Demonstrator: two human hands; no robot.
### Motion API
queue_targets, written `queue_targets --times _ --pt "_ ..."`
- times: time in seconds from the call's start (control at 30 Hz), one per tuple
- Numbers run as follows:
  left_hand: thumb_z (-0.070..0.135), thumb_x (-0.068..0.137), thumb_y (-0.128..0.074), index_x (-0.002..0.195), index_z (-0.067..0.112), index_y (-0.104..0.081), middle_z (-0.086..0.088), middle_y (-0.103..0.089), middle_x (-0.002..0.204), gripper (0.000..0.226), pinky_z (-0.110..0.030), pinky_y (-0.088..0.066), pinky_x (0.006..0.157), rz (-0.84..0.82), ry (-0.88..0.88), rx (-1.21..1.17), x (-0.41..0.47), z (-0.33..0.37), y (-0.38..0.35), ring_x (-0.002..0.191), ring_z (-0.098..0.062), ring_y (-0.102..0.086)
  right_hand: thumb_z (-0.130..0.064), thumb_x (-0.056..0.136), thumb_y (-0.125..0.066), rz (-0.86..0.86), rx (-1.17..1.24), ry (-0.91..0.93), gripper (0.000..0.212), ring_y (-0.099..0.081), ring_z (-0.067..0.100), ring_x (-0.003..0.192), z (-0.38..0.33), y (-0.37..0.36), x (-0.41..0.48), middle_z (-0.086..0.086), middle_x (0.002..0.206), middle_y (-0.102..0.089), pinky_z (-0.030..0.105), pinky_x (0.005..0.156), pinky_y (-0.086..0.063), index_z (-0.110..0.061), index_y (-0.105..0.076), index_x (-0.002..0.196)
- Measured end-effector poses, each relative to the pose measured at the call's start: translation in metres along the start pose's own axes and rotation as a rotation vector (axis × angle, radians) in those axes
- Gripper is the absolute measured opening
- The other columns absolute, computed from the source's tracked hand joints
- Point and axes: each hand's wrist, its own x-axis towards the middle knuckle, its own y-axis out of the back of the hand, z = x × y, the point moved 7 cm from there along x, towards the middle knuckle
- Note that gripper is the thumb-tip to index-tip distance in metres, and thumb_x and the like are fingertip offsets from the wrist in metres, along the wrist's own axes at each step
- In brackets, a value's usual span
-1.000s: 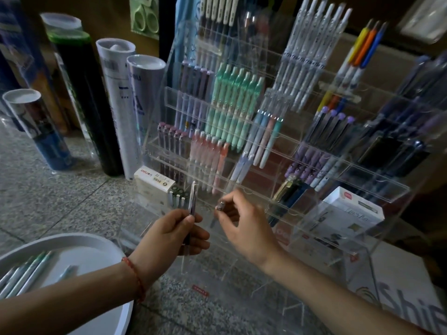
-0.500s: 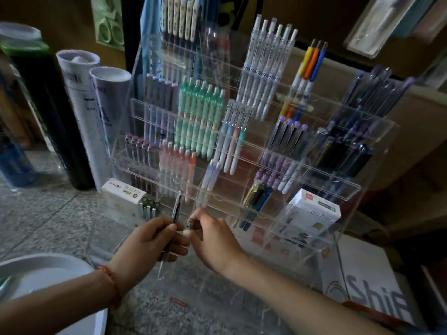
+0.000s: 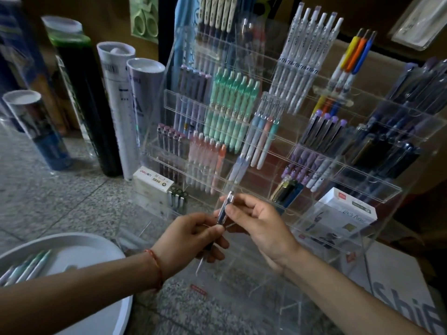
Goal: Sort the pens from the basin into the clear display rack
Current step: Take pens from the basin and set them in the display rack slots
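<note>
White basin (image 3: 72, 243) at bottom left on the speckled stone floor (image 3: 60, 189), cut off by the frame edge. A few pale green and white pens (image 3: 26, 267) lie in it, near its left side.

Behind it stand upright tubes: short blue one (image 3: 36, 131), tall black one with a green top (image 3: 84, 105), two white ones (image 3: 130, 105).

Small white box (image 3: 152, 182) sits at the foot of the clear display rack (image 3: 387, 192), left end.

Left hand (image 3: 191, 235), red string bracelet (image 3: 156, 264) on the wrist, pinches the lower barrel of a clear-bodied pen (image 3: 223, 210) between thumb and fingers. Right hand (image 3: 261, 226) pinches the same pen higher up with thumb and forefinger, other fingers loosely curled.

The pen is near upright, top leaning slightly right, tip down below the left hand. It is in front of the rack's bottom tier, not in any slot.

Rack tiers hold grouped rows: mint-green pens (image 3: 232, 110) centre-left, white pens (image 3: 304, 59) upper middle, dark pens (image 3: 399, 131) on the right. Larger white box (image 3: 348, 209) is in the lower right compartment.
</note>
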Motion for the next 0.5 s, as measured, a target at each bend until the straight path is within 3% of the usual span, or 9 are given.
queue_targets --times 0.13,0.2,0.27,0.37,0.5 --pt "0.015 0.089 -0.054 0.102 0.014 -0.056 -0.004 -0.071 0.082 0.013 -0.032 -0.056 0.069 0.042 -0.023 0.155 -0.003 -0.008 0.006 0.069 -0.013 -0.068 -0.027 0.074 -0.065 0.157 -0.142 0.251 0.022 -0.066 0.012 0.078 -0.036 0.021 -0.008 0.009 0.089 -0.069 0.021 0.069 -0.055 -0.014 -0.062 0.092" --pt "0.018 0.09 -0.054 0.119 0.024 -0.045 -0.001 -0.069 0.085 0.031 -0.027 -0.055 0.067 0.125 -0.067 0.29 -0.004 -0.015 0.016 0.069 -0.008 -0.067 -0.027 0.082 -0.067 0.268 -0.361 0.472 0.02 -0.064 0.009 0.077 -0.06 0.032 -0.017 0.004 0.086 -0.066 0.016 0.069 -0.052 -0.013 -0.06 0.094" --pt "0.015 0.092 -0.052 0.135 0.034 -0.028 0.003 -0.066 0.085 0.053 -0.014 -0.051 0.063 0.115 -0.116 0.443 -0.004 -0.02 0.02 0.068 -0.006 -0.065 -0.027 0.085 -0.065 0.285 -0.619 0.569 0.022 -0.062 0.008 0.078 -0.058 0.028 -0.018 0.0 0.085 -0.065 0.013 0.069 -0.05 -0.01 -0.06 0.099" --pt "0.009 0.091 -0.048 0.142 0.042 -0.008 -0.004 -0.065 0.09 0.072 -0.007 -0.046 0.057 0.027 -0.088 0.56 0.001 -0.029 0.02 0.075 -0.011 -0.064 -0.016 0.085 -0.065 0.175 -0.722 0.486 0.017 -0.059 0.006 0.081 -0.02 0.01 -0.009 -0.006 0.085 -0.061 0.011 0.071 -0.048 -0.009 -0.059 0.099" --pt "0.005 0.091 -0.043 0.142 0.044 0.002 -0.013 -0.067 0.092 0.078 -0.018 -0.051 0.062 -0.009 -0.078 0.624 0.006 -0.035 0.021 0.079 -0.02 -0.065 -0.012 0.083 -0.068 0.191 -0.633 0.362 0.021 -0.06 0.007 0.077 -0.001 0.005 0.002 -0.004 0.08 -0.062 0.012 0.066 -0.049 -0.024 -0.052 0.081"
